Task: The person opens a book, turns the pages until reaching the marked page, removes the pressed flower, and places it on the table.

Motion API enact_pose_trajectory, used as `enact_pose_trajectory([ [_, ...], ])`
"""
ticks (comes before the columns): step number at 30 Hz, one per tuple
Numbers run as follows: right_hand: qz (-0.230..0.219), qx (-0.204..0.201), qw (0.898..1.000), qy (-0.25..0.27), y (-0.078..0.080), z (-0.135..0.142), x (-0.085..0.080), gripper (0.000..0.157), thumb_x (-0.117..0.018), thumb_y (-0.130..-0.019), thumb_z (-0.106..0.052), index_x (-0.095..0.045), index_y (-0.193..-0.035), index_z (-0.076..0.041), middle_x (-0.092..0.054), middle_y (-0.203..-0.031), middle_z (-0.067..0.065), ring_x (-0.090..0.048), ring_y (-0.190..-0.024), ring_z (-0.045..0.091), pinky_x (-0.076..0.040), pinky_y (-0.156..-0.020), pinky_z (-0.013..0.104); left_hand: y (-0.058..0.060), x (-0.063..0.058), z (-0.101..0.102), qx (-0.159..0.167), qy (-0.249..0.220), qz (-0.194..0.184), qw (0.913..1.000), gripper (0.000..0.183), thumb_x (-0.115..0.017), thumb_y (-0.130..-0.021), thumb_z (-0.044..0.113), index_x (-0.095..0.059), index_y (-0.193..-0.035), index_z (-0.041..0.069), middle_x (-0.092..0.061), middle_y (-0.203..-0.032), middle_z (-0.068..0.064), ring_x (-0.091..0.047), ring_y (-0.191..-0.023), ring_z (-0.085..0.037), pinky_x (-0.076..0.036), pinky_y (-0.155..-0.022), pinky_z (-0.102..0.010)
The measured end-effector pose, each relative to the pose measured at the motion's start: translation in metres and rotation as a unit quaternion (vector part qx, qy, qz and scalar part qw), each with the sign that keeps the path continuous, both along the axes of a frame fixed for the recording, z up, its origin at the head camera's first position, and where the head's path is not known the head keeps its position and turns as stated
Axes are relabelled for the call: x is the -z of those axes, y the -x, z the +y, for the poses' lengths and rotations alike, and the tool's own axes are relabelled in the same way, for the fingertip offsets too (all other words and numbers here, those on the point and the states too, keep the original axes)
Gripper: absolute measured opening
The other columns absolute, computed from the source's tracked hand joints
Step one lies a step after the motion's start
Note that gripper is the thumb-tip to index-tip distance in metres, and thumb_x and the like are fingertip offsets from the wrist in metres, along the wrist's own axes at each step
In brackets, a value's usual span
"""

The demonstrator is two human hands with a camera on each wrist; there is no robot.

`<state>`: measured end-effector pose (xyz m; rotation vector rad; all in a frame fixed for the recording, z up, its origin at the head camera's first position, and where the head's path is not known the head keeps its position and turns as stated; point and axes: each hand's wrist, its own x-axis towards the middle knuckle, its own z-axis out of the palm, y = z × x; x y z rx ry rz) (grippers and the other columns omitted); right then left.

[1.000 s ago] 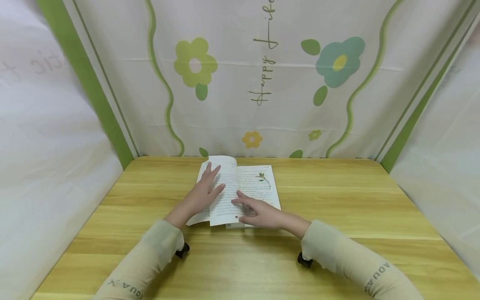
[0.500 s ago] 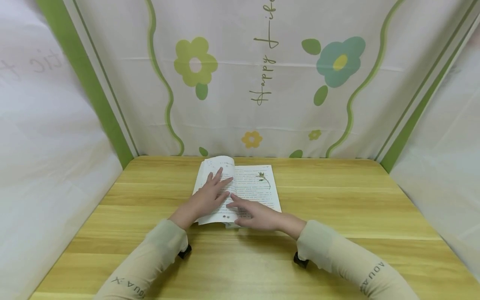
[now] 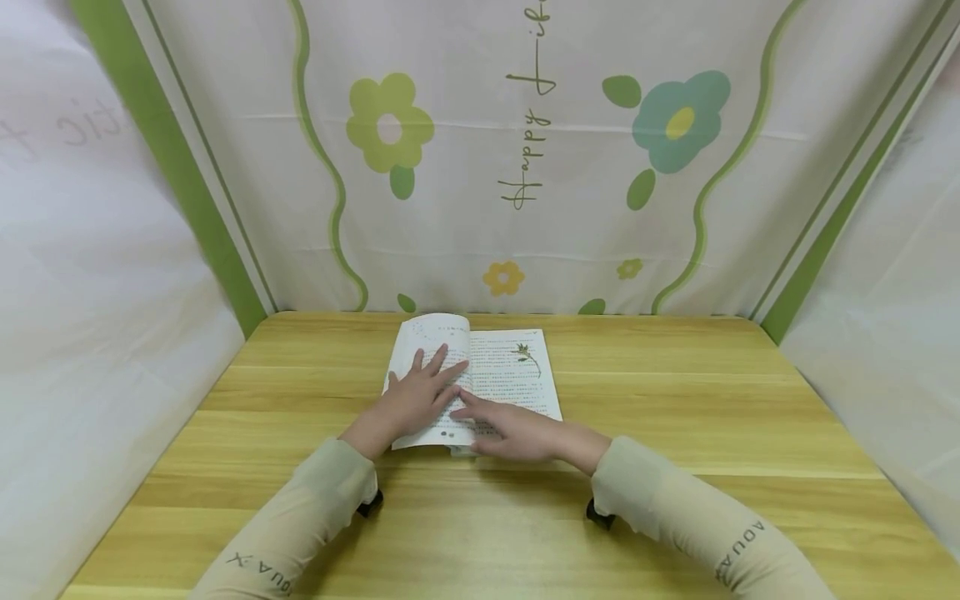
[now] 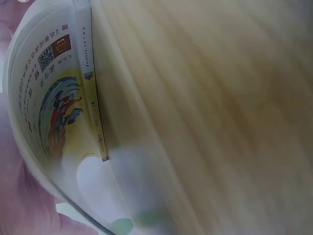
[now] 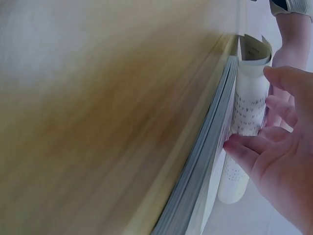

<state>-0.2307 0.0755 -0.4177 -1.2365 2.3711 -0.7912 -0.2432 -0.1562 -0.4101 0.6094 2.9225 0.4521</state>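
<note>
An open book (image 3: pixel 506 358) lies near the table's far edge, printed text on both pages and a small plant drawing on the right one. My left hand (image 3: pixel 412 402) rests with spread fingers on the left page (image 3: pixel 435 327), which bows up toward the spine. Low on the book, my right hand (image 3: pixel 517 432) has its fingertips at the fold, beside the left fingers. From the left wrist, the book's colourful cover (image 4: pixel 61 115) shows under the lifted left side. The right wrist view shows the thick stack of pages (image 5: pixel 200 156) under the right fingertips (image 5: pixel 234 147).
The wooden table (image 3: pixel 675 433) spreads around the book. Behind it hangs a white curtain (image 3: pixel 465 208) printed with flowers, and further white cloth (image 3: pixel 112 275) closes in the sides. Dark wrist devices (image 3: pixel 598 515) sit below the sleeves.
The left hand has slid right and down over the left page, flattening the raised leaf onto the pages beneath. The right hand has shifted slightly left toward the fold.
</note>
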Motion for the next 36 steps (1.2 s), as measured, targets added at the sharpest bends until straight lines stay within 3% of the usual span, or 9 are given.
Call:
enact_pose_trajectory([
  [5, 0.007, -0.005, 1.0, -0.009, 0.005, 0.008, 0.0, 0.051, -0.061, -0.105, -0.021, -0.048, -0.154, -0.014, -0.02, -0.168, 0.003, -0.026, -0.152, 0.021, -0.026, -0.121, 0.042, 0.001, 0.002, -0.002, -0.002, 0.02, 0.002, 0.9998, 0.055, -0.038, -0.11, 0.049, -0.035, -0.162, 0.031, -0.01, -0.171, -0.012, -0.006, -0.15, -0.053, -0.013, -0.103, -0.085],
  [9, 0.025, 0.004, 1.0, -0.004, 0.009, 0.015, 0.001, 0.048, -0.06, -0.105, -0.019, -0.051, -0.152, -0.013, -0.033, -0.164, 0.006, -0.039, -0.146, 0.022, -0.035, -0.116, 0.043, 0.001, 0.003, -0.006, -0.005, 0.019, 0.011, 0.9997, 0.056, -0.041, -0.109, 0.051, -0.038, -0.161, 0.029, -0.011, -0.17, -0.013, -0.008, -0.15, -0.053, -0.012, -0.105, -0.084],
  [12, 0.033, 0.02, 0.999, 0.01, 0.012, 0.02, 0.0, 0.044, -0.059, -0.106, -0.017, -0.055, -0.149, -0.011, -0.047, -0.156, 0.007, -0.062, -0.121, 0.019, -0.049, -0.102, 0.04, 0.001, 0.003, -0.009, -0.006, 0.018, 0.02, 0.9996, 0.057, -0.043, -0.108, 0.05, -0.04, -0.16, 0.027, -0.013, -0.17, -0.012, -0.01, -0.151, -0.052, -0.013, -0.107, -0.082],
  [16, 0.047, 0.044, 0.997, 0.03, 0.016, 0.027, -0.001, 0.036, -0.06, -0.105, -0.013, -0.063, -0.14, -0.008, -0.064, -0.138, 0.008, -0.063, -0.089, 0.01, -0.054, -0.083, 0.034, 0.003, 0.005, -0.012, -0.007, 0.021, 0.033, 0.9992, 0.057, -0.044, -0.108, 0.051, -0.042, -0.159, 0.026, -0.015, -0.169, -0.013, -0.012, -0.15, -0.052, -0.015, -0.107, -0.082],
  [23, 0.045, 0.091, 0.994, 0.042, 0.024, 0.039, -0.002, 0.031, -0.06, -0.103, -0.01, -0.069, -0.133, -0.008, -0.07, -0.128, 0.008, -0.067, -0.113, 0.023, -0.054, -0.095, 0.041, 0.005, 0.005, -0.016, -0.018, 0.016, 0.036, 0.9991, 0.063, -0.047, -0.104, 0.057, -0.044, -0.157, 0.023, -0.015, -0.169, -0.014, -0.012, -0.151, -0.05, -0.016, -0.107, -0.081],
  [30, 0.049, 0.15, 0.987, 0.042, 0.034, 0.047, 0.0, 0.027, -0.061, -0.102, -0.01, -0.072, -0.127, -0.007, -0.071, -0.126, 0.007, -0.067, -0.111, 0.024, -0.054, -0.095, 0.042, 0.005, 0.003, -0.018, -0.012, 0.009, 0.018, 0.9997, 0.069, -0.055, -0.102, 0.055, -0.042, -0.158, 0.017, -0.013, -0.17, -0.013, -0.01, -0.153, -0.047, -0.019, -0.111, -0.076],
  [36, 0.059, 0.202, 0.977, 0.041, 0.041, 0.052, 0.0, 0.025, -0.062, -0.101, -0.008, -0.073, -0.123, -0.005, -0.074, -0.114, 0.008, -0.069, -0.106, 0.024, -0.056, -0.09, 0.04, 0.006, 0.003, -0.017, 0.02, 0.017, -0.001, 0.9997, 0.065, -0.051, -0.106, 0.045, -0.032, -0.163, 0.019, -0.009, -0.17, -0.012, -0.004, -0.154, -0.043, -0.021, -0.114, -0.071],
])
